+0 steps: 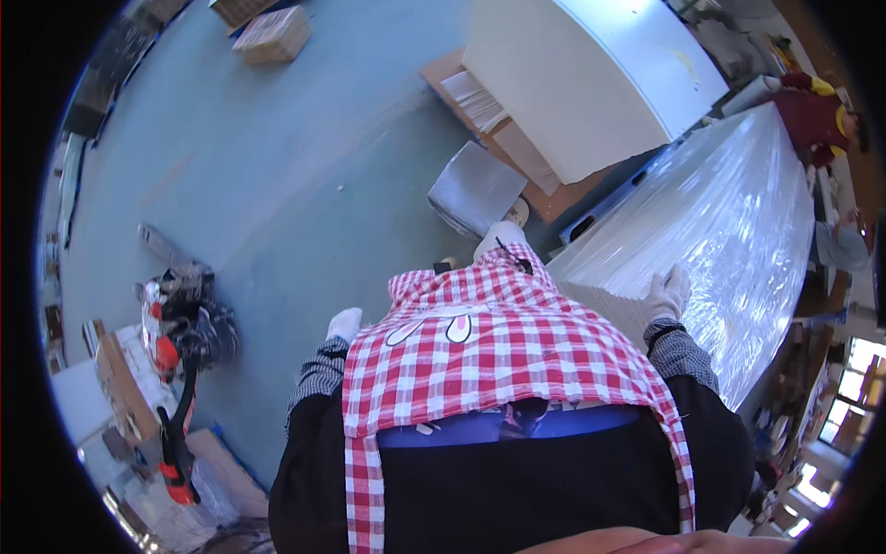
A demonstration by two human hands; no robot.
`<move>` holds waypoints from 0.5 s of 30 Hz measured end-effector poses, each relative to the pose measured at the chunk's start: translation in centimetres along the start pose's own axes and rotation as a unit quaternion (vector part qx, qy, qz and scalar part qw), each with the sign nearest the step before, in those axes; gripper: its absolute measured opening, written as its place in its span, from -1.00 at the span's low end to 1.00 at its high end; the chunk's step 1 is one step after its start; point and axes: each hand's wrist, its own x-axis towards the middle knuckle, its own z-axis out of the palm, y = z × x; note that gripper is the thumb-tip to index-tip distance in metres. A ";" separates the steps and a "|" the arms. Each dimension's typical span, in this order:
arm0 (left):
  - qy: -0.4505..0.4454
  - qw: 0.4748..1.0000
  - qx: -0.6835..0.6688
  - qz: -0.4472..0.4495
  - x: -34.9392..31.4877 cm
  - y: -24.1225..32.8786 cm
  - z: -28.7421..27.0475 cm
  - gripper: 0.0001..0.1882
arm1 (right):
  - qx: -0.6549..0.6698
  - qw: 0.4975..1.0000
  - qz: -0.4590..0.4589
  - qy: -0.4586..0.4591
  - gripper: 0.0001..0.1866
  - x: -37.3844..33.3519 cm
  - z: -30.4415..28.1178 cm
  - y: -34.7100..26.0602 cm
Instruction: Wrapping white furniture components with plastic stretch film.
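My right hand (667, 294), in a white glove, lies at the edge of a large stack wrapped in clear plastic film (729, 222). Its fingers are stretched out and apart, with nothing gripped. Beneath the film near that hand, the pale layered sides of the stack (609, 305) show. My left hand (345, 324), also gloved in white, hangs beside my red-and-white checked apron (517, 369). It looks compact and touches nothing visible; how its fingers are set is too unclear to make out.
Ahead stands a big white block-shaped stack (572, 92) on brown board. A grey square-topped object (475, 187) sits near my feet. To the left is a red-and-black wheeled machine (180, 323). A wrapped carton (272, 35) lies far off; a person in dark red (812, 118) is at far right.
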 end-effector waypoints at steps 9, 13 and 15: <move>-0.049 0.997 0.036 -0.050 0.1 0.7 -0.3 -0.76 | 0.011 0.999 -0.010 0.031 -0.30 1.0 0.8 0.6; 0.000 1.000 0.017 -0.026 1.3 -3.0 3.9 -0.76 | 0.018 0.999 -0.015 0.035 -0.30 0.3 0.5 0.4; 0.034 0.999 0.008 0.006 1.9 -4.0 5.7 -0.75 | 0.005 1.000 -0.016 0.021 -0.29 0.4 0.0 0.0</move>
